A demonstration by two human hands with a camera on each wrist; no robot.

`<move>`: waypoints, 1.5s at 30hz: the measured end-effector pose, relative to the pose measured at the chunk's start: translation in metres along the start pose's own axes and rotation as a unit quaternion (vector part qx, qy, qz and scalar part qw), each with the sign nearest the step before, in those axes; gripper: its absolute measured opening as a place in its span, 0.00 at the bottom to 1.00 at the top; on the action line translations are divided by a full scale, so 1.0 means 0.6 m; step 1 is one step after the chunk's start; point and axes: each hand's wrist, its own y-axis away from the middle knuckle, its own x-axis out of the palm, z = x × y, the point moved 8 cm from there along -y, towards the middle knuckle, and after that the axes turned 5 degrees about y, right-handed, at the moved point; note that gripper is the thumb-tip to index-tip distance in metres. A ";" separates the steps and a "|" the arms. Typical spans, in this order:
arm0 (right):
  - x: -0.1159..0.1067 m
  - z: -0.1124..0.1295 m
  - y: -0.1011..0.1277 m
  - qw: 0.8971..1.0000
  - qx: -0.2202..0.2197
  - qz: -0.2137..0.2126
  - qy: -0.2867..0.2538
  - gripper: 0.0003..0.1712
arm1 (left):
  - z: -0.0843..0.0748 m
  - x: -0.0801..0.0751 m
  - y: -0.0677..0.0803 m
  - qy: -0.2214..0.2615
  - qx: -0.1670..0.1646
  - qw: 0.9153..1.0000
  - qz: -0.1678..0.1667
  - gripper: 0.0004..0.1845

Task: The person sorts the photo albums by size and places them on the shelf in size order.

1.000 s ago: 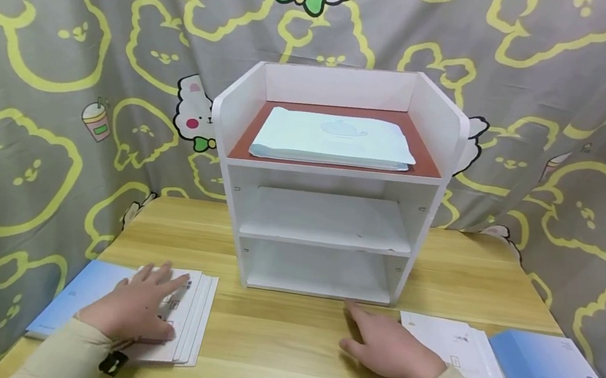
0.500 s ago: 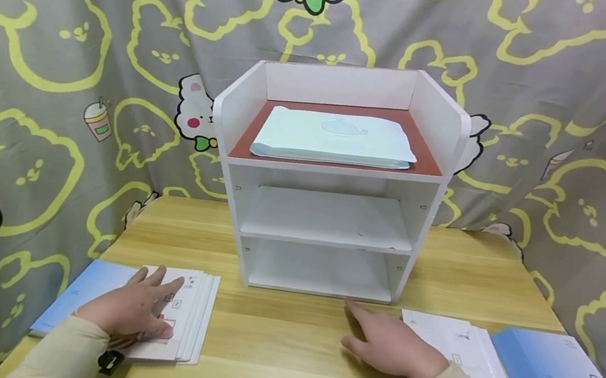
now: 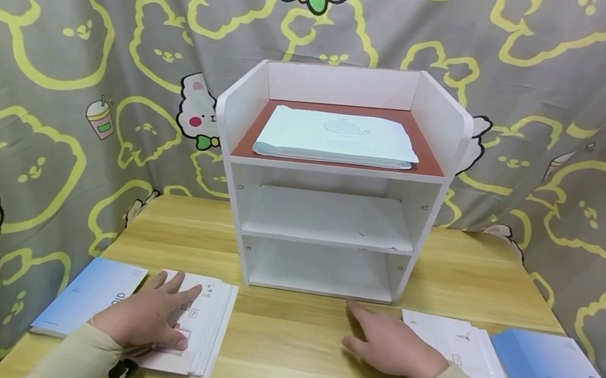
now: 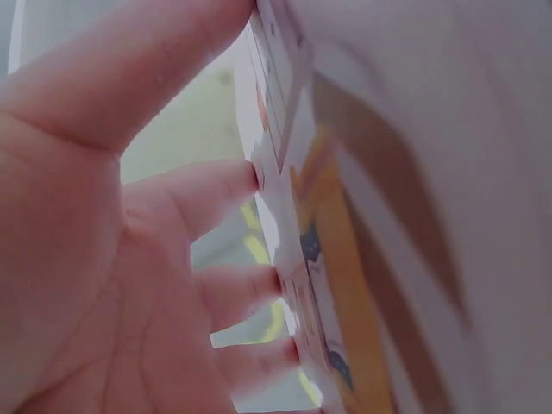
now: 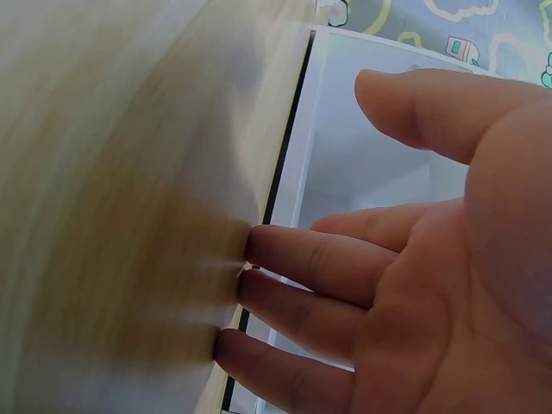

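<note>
Left wrist view blurred and crowded by palm; print on the stack of cards (image 3: pixel 190 328) unreadable. Right-side papers (image 3: pixel 454 352) partly cut off behind the sleeve. Left hand (image 3: pixel 145 318) released, fingers flat, pressing the stack near the front left of the tabletop (image 3: pixel 281 347). Right hand (image 3: pixel 391 350) released, flat on the tabletop before the white shelf unit (image 3: pixel 333 180). Since half a second ago: stack slid rightward, uncovering more of the blue booklet (image 3: pixel 90 295); right hand unmoved.
</note>
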 end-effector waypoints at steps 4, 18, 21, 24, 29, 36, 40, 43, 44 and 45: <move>-0.001 0.001 -0.001 1.000 -0.001 -0.002 0.002 0.42 | -0.030 0.002 0.002 -0.003 0.022 1.000 -0.007 0.55; 0.000 0.005 -0.001 1.000 -0.004 -0.002 0.010 0.42 | -0.097 0.015 -0.003 0.004 0.087 0.996 0.008 0.47; 0.002 0.004 -0.001 1.000 -0.005 0.000 0.009 0.42 | -0.114 0.019 -0.006 -0.002 0.094 0.996 0.013 0.46; 0.003 0.003 -0.001 1.000 -0.003 0.002 0.010 0.42 | -0.138 0.023 -0.013 -0.016 0.108 0.994 0.007 0.46; 0.003 0.002 -0.001 1.000 0.002 0.004 0.007 0.42 | -0.187 0.037 -0.032 -0.072 0.143 0.987 -0.017 0.48; 0.004 0.001 -0.001 1.000 0.002 0.004 0.002 0.42 | -0.254 0.049 -0.052 -0.117 0.168 0.978 -0.044 0.49; 0.005 -0.002 -0.001 1.000 0.008 0.003 0.002 0.41 | -0.286 0.058 -0.065 -0.135 0.165 0.976 -0.053 0.48; 0.005 -0.002 -0.001 1.000 0.011 -0.003 0.003 0.41 | -0.307 0.064 -0.074 -0.136 0.157 0.977 -0.056 0.47; 0.005 -0.001 -0.001 1.000 0.009 -0.004 0.003 0.41 | -0.313 0.067 -0.076 -0.132 0.154 0.978 -0.055 0.47; 0.005 0.000 -0.001 1.000 0.007 -0.005 0.003 0.40 | -0.317 0.070 -0.078 -0.128 0.151 0.979 -0.053 0.47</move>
